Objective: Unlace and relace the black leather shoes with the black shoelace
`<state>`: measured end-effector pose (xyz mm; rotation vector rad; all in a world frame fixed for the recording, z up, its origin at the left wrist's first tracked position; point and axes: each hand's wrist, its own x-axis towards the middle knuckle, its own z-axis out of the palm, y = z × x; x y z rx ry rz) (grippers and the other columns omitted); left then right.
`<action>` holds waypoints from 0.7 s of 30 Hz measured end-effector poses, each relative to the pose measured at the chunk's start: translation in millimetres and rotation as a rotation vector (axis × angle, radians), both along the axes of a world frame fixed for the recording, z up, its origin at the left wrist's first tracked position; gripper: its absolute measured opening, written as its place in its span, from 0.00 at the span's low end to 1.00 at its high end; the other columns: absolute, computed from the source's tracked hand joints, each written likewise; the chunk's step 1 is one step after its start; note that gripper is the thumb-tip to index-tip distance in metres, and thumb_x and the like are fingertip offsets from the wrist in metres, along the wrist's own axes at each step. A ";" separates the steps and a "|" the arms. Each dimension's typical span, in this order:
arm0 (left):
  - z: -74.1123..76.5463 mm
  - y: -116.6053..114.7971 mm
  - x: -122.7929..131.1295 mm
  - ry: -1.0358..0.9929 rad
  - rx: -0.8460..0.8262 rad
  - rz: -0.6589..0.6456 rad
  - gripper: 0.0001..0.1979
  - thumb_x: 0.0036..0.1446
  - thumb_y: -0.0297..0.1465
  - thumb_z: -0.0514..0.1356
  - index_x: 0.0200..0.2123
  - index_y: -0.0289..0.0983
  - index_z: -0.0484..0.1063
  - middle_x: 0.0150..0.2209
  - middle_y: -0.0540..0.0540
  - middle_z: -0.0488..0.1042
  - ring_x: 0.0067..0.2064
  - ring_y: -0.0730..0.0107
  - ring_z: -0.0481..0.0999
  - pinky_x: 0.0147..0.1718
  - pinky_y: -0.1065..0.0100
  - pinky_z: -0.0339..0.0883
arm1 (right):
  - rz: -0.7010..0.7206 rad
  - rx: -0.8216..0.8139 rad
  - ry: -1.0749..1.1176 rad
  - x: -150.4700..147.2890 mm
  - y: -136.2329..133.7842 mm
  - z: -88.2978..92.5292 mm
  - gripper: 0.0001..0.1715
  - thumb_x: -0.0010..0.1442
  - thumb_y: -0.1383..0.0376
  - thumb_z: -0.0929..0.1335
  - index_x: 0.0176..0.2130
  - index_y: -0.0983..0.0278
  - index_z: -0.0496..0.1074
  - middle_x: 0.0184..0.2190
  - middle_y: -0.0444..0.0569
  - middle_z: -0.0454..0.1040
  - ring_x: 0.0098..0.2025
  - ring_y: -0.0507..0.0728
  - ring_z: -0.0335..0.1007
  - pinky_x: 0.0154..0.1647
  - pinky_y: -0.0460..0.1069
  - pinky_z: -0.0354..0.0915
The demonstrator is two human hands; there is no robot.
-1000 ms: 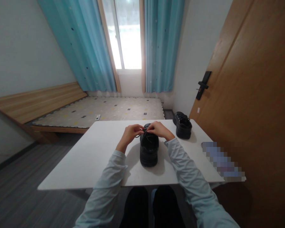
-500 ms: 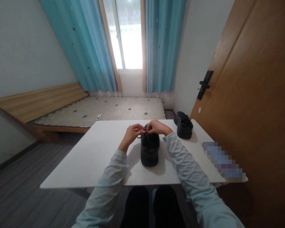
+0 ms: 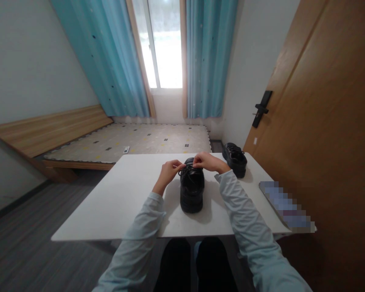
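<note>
A black lace-up shoe (image 3: pixel 191 198) stands upright on the white table (image 3: pixel 115 198), its heel toward me. Dark shoelaces (image 3: pixel 190 168) cross over its top. At the left side of the laces, my left hand (image 3: pixel 169 172) is pinched on a shoelace loop. My right hand (image 3: pixel 209 162) reaches over from the right and pinches the lace on the other side. The fingertips are now a little apart, with the knot area between them. A second black shoe (image 3: pixel 235 160) rests at the far right of the table, just beyond my right wrist.
A blurred-out flat item (image 3: pixel 284 207) lies along the table's right edge. Close on the right is a wooden door (image 3: pixel 328 121) with a black handle. Behind the table stands a bed (image 3: pixel 146 138) with a small white remote (image 3: pixel 126 149) on it.
My hands have drawn apart over the shoe, the right one moving rightward and the left staying nearly in place. The laces now lie lower and tighter on the shoe.
</note>
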<state>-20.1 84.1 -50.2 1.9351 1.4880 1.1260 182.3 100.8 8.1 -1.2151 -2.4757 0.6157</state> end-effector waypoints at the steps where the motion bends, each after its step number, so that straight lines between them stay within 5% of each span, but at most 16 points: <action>1: -0.4 0.0 0.4 -0.003 -0.014 -0.011 0.15 0.50 0.43 0.62 0.27 0.36 0.76 0.26 0.46 0.78 0.30 0.65 0.77 0.32 0.67 0.67 | -0.025 0.019 0.011 4.1 -0.9 1.1 0.05 0.53 0.70 0.69 0.29 0.70 0.76 0.22 0.45 0.72 0.26 0.49 0.62 0.28 0.44 0.55; 10: -5.6 1.6 4.5 -0.228 -0.221 -0.167 0.17 0.48 0.44 0.62 0.28 0.33 0.72 0.25 0.47 0.74 0.27 0.72 0.72 0.24 0.73 0.63 | -0.148 0.141 0.150 35.2 -0.2 -3.9 0.04 0.54 0.69 0.68 0.28 0.67 0.72 0.26 0.46 0.70 0.29 0.51 0.63 0.31 0.46 0.58; 21: -4.9 5.2 4.8 -0.316 0.070 -0.142 0.13 0.51 0.40 0.62 0.29 0.36 0.66 0.27 0.48 0.74 0.29 0.72 0.72 0.25 0.72 0.65 | -0.270 0.206 0.304 55.9 -3.7 -14.7 0.03 0.53 0.69 0.68 0.28 0.66 0.70 0.28 0.47 0.72 0.32 0.53 0.66 0.33 0.47 0.60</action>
